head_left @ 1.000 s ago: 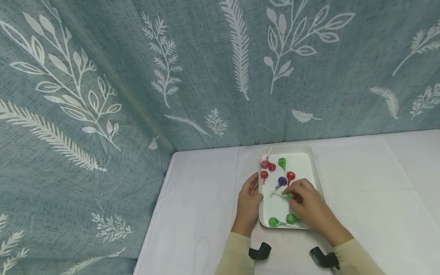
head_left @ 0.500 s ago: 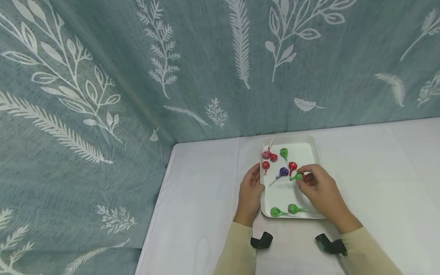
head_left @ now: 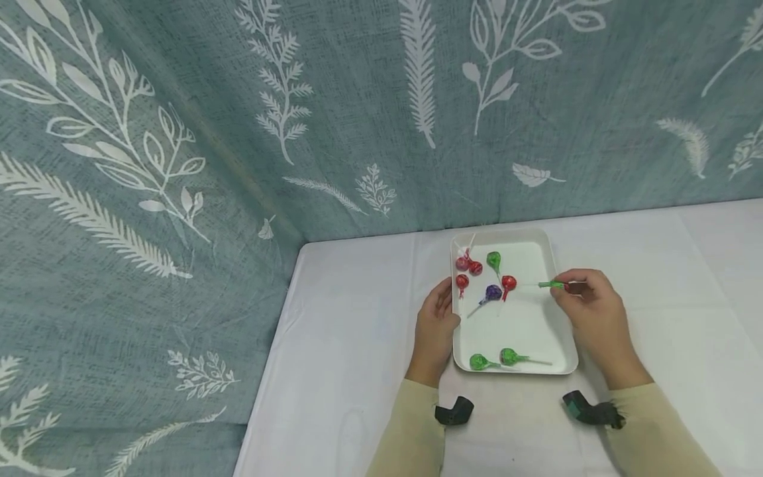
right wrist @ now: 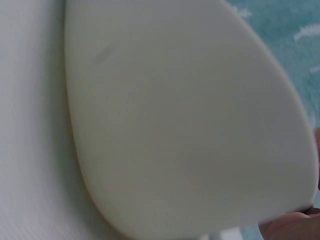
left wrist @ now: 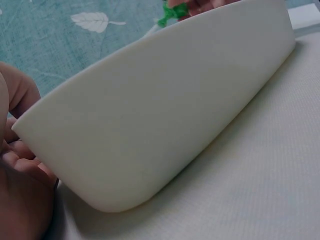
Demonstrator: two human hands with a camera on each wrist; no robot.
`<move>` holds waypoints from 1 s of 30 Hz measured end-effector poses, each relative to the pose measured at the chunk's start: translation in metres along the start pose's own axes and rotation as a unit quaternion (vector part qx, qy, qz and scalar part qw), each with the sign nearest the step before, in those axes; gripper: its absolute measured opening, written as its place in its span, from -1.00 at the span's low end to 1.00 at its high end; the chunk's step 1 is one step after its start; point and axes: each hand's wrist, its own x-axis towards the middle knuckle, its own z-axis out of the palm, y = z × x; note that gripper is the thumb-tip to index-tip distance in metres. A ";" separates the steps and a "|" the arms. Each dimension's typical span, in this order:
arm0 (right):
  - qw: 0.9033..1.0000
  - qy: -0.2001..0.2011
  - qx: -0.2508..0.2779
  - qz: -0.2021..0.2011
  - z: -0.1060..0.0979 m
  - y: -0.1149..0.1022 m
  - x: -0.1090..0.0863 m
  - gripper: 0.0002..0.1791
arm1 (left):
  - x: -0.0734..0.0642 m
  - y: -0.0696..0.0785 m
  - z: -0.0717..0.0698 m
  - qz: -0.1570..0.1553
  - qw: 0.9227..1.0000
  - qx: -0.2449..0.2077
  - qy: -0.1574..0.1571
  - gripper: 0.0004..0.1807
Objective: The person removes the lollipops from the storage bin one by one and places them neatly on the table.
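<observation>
In the head view a white tray (head_left: 533,328) lies on the table with several wrapped lollipops in it. My left hand (head_left: 434,339) holds its left side, thumb at the rim and fingers along the outer wall. Over the right rim, my right hand (head_left: 598,321) pinches a green-and-red lollipop (head_left: 552,284) by its head, the stick pointing left over the tray. Red lollipops (head_left: 462,281), a purple lollipop (head_left: 493,292) and a green lollipop (head_left: 493,260) occupy the far half. Two green lollipops (head_left: 508,357) sit along the near edge. The tray's wall (left wrist: 160,110) fills most of both wrist views.
A white cloth (head_left: 352,331) covers the table under the tray. Behind and to the left hangs a blue-green curtain (head_left: 352,119) with white leaf prints. Dark wrist cameras (head_left: 456,412) jut inward from both sleeves.
My right hand has carried the green-and-red lollipop from over the tray's middle rightward and away from me to the right rim. My left hand keeps its hold; the head view has shifted slightly.
</observation>
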 end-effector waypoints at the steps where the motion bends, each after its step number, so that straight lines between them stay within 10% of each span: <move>1: 1.000 0.003 -0.001 0.017 -0.002 0.002 0.000 -0.75 | 0.000 0.000 0.000 -0.001 1.000 -0.002 0.000 -0.17; 24: 0.978 0.042 0.109 0.172 -0.029 0.033 0.015 -0.80 | -0.002 0.001 0.000 -0.002 1.000 -0.011 0.000 -0.16; 30: 0.983 0.037 0.031 0.179 -0.034 0.033 0.021 -0.82 | -0.002 0.002 0.000 -0.005 1.000 -0.005 -0.001 -0.17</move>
